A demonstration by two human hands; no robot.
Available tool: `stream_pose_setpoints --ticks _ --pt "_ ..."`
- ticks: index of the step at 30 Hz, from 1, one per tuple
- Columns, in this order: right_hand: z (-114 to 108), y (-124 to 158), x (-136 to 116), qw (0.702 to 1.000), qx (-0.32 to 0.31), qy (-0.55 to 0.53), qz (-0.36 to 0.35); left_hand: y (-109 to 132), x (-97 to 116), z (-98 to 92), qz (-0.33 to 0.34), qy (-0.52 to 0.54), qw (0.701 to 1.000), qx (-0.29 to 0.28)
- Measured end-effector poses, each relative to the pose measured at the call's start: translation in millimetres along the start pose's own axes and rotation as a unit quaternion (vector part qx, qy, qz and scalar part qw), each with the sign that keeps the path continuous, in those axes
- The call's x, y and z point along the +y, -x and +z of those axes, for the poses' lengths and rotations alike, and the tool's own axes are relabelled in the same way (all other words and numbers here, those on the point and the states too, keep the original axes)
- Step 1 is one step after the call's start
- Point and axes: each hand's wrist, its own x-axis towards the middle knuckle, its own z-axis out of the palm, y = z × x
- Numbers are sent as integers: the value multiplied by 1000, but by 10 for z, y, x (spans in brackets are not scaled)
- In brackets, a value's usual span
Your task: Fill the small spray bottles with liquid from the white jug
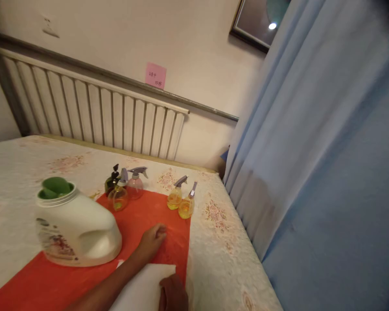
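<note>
My left hand [154, 240] reaches across from the lower left, above the red cloth [142, 216]. Its fingers are curled in, and whatever may be inside them is hidden. Below that forearm lies a white sheet [145, 287], partly cut off by the bottom edge of the view. My right hand [174, 293] is closed at the sheet's right edge. To the left stands a large cream detergent jug [81, 229] with a green cap [56, 186] sitting in its mouth. Beyond my left hand are two spray bottles with yellow liquid [174, 199] [186, 207].
At the cloth's far edge stand an orange-tinted spray bottle [118, 198], a pink spray bottle [135, 186] and a dark pump bottle [110, 185]. A flowered cover [220, 242] lies under everything. A radiator [116, 112] runs behind; a blue curtain [311, 151] hangs right.
</note>
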Motion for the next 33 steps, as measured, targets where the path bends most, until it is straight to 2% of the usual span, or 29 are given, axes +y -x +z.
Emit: stream_pose_setpoints --ticks 5,8,11,14,18,22,29,33 --pt "-99 -45 -101 1000 -6 -15 -1 818 -232 -456 -5 -22 1000 -8" --pt "-134 -36 -119 1000 -11 -23 4 1218 -455 -707 -3 -76 996 41" --pt "-151 -21 -122 999 -16 -28 7 1550 -626 -855 12 -139 989 47" --pt "-164 -23 -129 999 -29 -17 10 1782 -714 -897 57 -180 981 34" --pt "-175 -30 -139 999 -32 -2 7 1946 -790 -866 94 -224 969 49" --pt "-184 -23 -150 999 -35 0 5 2023 -796 -855 104 -247 963 21" --pt "-186 -11 -178 999 -33 3 4 2036 -543 -889 51 -261 963 -33" --pt "-184 -23 -203 1000 -24 10 0 1957 -485 -912 27 -260 964 -47"
